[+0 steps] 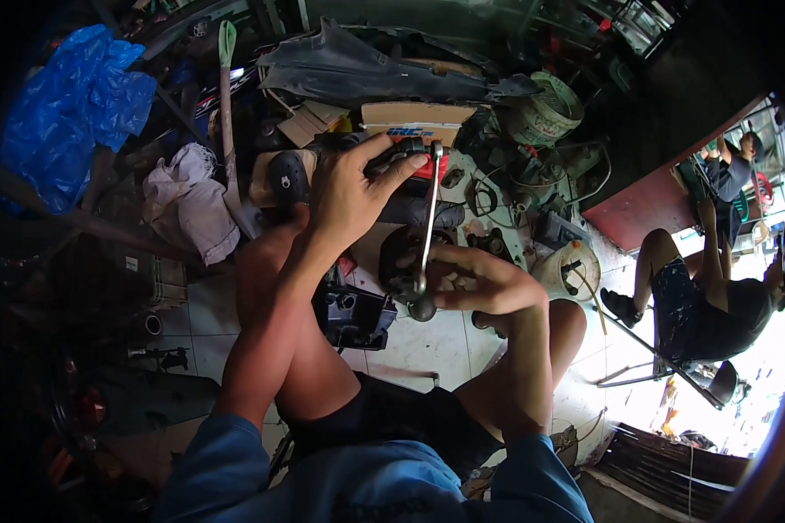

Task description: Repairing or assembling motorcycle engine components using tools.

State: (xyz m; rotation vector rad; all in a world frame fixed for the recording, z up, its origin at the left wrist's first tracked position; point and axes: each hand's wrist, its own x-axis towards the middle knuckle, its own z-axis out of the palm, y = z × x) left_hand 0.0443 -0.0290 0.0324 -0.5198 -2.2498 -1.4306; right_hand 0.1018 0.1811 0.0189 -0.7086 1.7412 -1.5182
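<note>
My left hand is closed round a short black cylindrical part, its thumb laid along the side. At the end of that part sits the upper head of a long shiny wrench, which hangs down toward me. My right hand has its fingers bent about the wrench's lower end, with some fingertips behind the shaft. Just below that end is a dark rounded knob; whether it belongs to the wrench or to something under it, I cannot tell. Beneath my hands stands a black plastic box-like part on the tiled floor.
Ahead lie an open cardboard box, long black plastic panels and a dirty bucket. A white tub stands right of my knee. Leftward are a grey cloth and a blue plastic bag. Another person sits at right.
</note>
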